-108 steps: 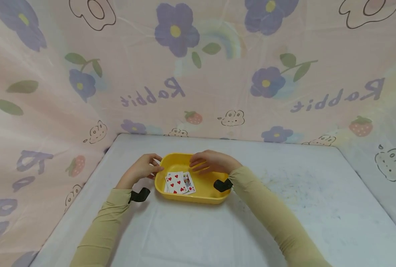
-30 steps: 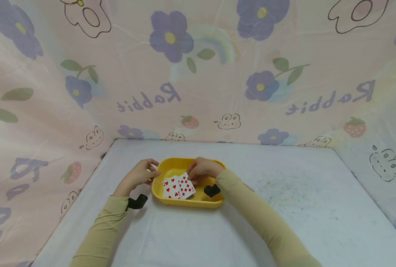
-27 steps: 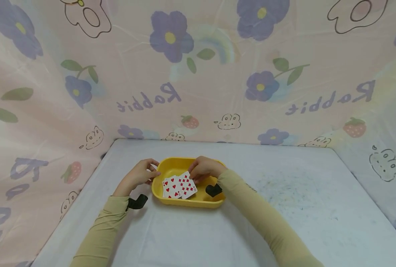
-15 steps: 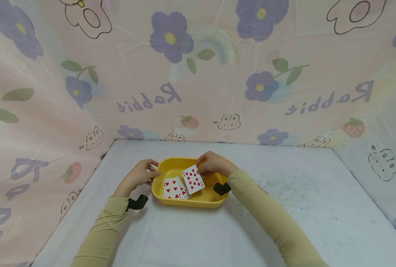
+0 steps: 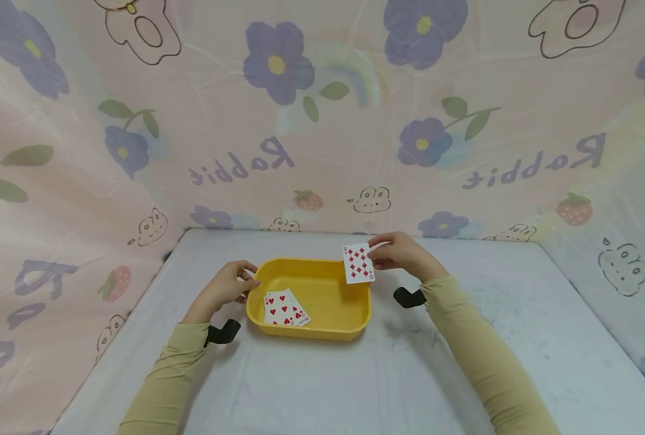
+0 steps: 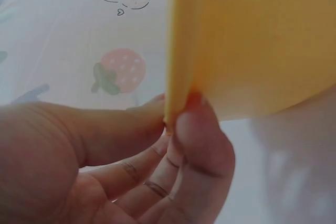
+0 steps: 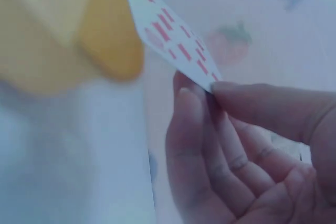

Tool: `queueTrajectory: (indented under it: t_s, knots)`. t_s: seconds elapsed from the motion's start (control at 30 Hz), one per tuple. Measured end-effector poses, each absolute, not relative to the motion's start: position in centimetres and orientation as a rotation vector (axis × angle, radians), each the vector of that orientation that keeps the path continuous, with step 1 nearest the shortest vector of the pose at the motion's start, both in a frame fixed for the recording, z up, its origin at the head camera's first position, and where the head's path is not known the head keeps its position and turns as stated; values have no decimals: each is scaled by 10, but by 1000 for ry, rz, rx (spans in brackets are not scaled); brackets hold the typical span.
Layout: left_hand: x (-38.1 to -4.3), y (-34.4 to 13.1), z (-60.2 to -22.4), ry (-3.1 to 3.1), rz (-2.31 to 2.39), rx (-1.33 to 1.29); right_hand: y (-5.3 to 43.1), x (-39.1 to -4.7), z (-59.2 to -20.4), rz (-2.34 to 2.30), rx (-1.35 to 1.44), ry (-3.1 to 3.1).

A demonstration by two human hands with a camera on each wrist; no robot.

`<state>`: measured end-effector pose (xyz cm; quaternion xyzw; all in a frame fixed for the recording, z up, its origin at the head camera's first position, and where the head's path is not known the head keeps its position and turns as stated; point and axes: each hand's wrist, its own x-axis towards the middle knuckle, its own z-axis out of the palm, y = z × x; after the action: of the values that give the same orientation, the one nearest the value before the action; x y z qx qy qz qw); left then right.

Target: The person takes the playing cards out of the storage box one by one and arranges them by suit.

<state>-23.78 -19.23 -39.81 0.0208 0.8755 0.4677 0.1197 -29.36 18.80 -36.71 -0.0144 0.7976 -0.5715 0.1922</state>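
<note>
A yellow tray point(image 5: 317, 333) stands on the white table, and my left hand point(image 5: 225, 289) pinches its left rim between thumb and fingers. The left wrist view shows the yellow wall point(image 6: 252, 45) gripped close to the thumb. My right hand point(image 5: 404, 254) holds a playing card, the ten of diamonds point(image 5: 358, 263), by its right edge, raised over the tray's far right corner. The right wrist view shows the card point(image 7: 173, 35) tilted between thumb and fingers. Inside the tray at the left lies a six of hearts point(image 5: 281, 307), overlapping another card point(image 5: 303, 318) that is mostly hidden.
The white tabletop point(image 5: 322, 386) stretches around the tray, with smudges point(image 5: 480, 314) on its right side. A patterned cloth point(image 5: 333, 157) with flowers and rabbits hangs behind and at the sides. Black wrist mounts point(image 5: 224, 331) project from both sleeves.
My right hand has taken the ten of diamonds off the cards in the tray and carried it up and right to the tray's far right corner. My left hand stays on the rim.
</note>
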Motion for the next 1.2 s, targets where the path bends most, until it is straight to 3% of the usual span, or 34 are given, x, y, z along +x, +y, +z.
queueTrajectory:
  t_s: [0.43,1.2]
  knots:
    - [-240,-197,-399,2582,1370,36,240,-308,-405,-1766,222,2184]
    - [-242,-196,-404,2584,1365,40,232,-325,-439,-1705,358,2280]
